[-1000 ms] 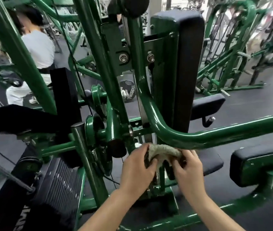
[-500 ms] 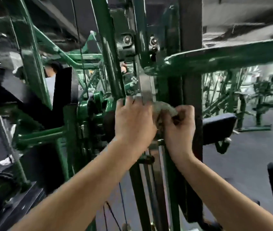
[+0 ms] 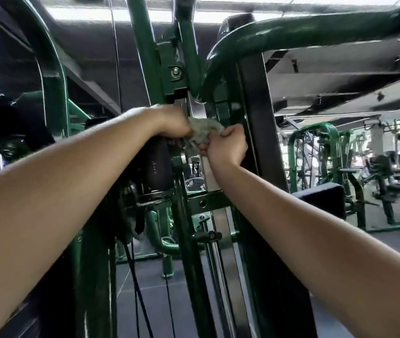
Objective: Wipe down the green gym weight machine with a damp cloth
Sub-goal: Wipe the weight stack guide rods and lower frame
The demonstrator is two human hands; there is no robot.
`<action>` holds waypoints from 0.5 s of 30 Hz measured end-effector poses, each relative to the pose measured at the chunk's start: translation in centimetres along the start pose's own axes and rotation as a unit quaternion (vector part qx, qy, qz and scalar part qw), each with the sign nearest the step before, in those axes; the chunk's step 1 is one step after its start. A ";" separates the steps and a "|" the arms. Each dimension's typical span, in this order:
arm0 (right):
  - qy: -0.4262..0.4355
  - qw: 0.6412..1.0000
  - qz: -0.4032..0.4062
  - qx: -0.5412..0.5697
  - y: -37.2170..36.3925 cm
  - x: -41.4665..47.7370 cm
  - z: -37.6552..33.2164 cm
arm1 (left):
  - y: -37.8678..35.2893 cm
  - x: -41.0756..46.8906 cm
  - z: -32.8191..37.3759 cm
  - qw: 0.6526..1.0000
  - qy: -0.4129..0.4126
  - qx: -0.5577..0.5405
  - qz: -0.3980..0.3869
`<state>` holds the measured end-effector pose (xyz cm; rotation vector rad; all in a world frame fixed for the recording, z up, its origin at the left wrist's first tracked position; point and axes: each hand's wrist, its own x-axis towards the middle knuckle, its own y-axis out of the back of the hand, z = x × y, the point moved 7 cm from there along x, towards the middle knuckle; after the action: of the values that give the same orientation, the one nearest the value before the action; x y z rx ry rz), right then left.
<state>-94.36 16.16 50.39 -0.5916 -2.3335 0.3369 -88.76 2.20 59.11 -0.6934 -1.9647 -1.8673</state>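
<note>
Between both hands (image 3: 225, 145), bunched grey-green cloth (image 3: 203, 131), seemingly frayed.

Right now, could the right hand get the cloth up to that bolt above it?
Probably yes: the right hand grips the cloth just below the bolt, with nothing visible between.

Tight spot: the curved green tube (image 3: 291, 32) blocks overhead, the black upright pad (image 3: 255, 118) walls the right, open floor (image 3: 155, 301) down low.
</note>
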 end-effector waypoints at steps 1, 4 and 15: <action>0.005 1.000 0.010 -0.007 -0.5 0.5 -0.2 | -0.1 0.6 -0.3 1.000 0.010 -0.030 -0.003; 0.071 0.995 0.038 -0.063 -1.7 0.8 -1.2 | -0.9 1.7 -1.6 0.992 0.046 -0.118 -0.011; 0.432 0.778 -0.108 -0.443 -6.1 -2.2 1.7 | -0.6 1.0 -1.4 0.979 0.031 -0.204 0.001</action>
<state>-96.06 9.67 50.27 -0.6814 -1.4832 -1.0180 -90.05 0.96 59.24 -0.7331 -1.5526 -2.2881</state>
